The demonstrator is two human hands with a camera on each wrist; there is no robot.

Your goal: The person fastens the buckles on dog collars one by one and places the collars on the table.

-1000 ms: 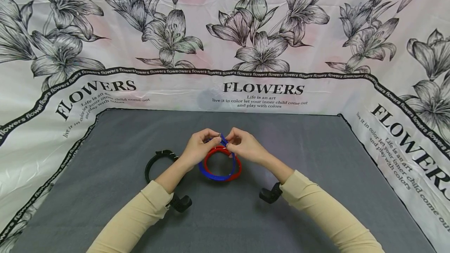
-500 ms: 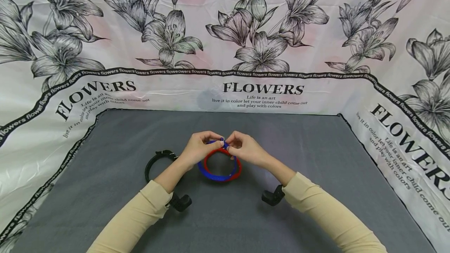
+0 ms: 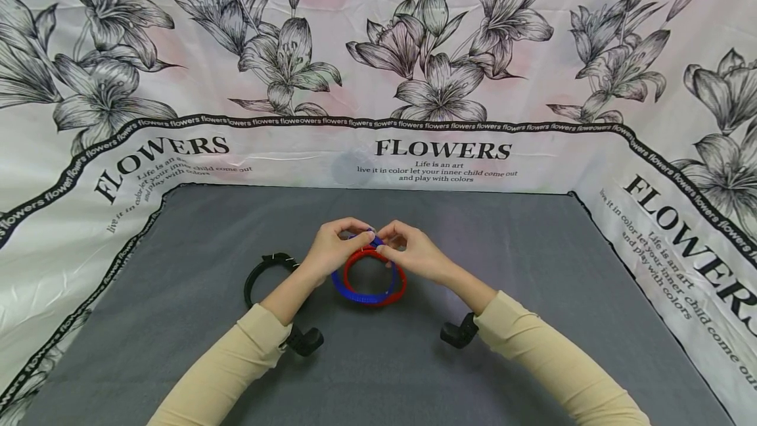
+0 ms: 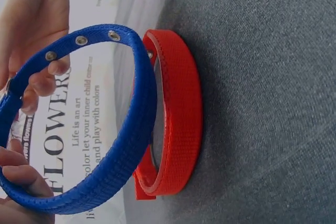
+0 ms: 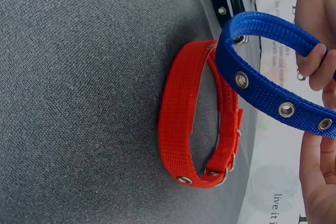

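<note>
A blue collar [image 3: 351,293] with metal eyelets hangs as a closed loop between both hands, above the table. My left hand [image 3: 331,250] pinches its top near the buckle, thumb against fingertips. From the other side, my right hand [image 3: 418,254] pinches the strap close to the left fingertips. In the left wrist view, the blue collar [image 4: 131,129] shows a row of eyelets and part of a metal buckle at the left edge. The fingers partly hide the buckled part. Just behind it, a red collar [image 5: 176,114] stands on its edge, buckled into a ring.
A black collar [image 3: 251,284] lies left of the hands, partly behind the left forearm. Grey cloth [image 3: 378,360] covers the table. A white floral sheet [image 3: 296,156] rises at the back and sides. Black wrist cameras [image 3: 458,332] hang under both sleeves.
The blue strap piece that stuck up between the fingertips has come down. The right hand has shifted slightly, staying close to the left one. The red and black collars have stayed in place.
</note>
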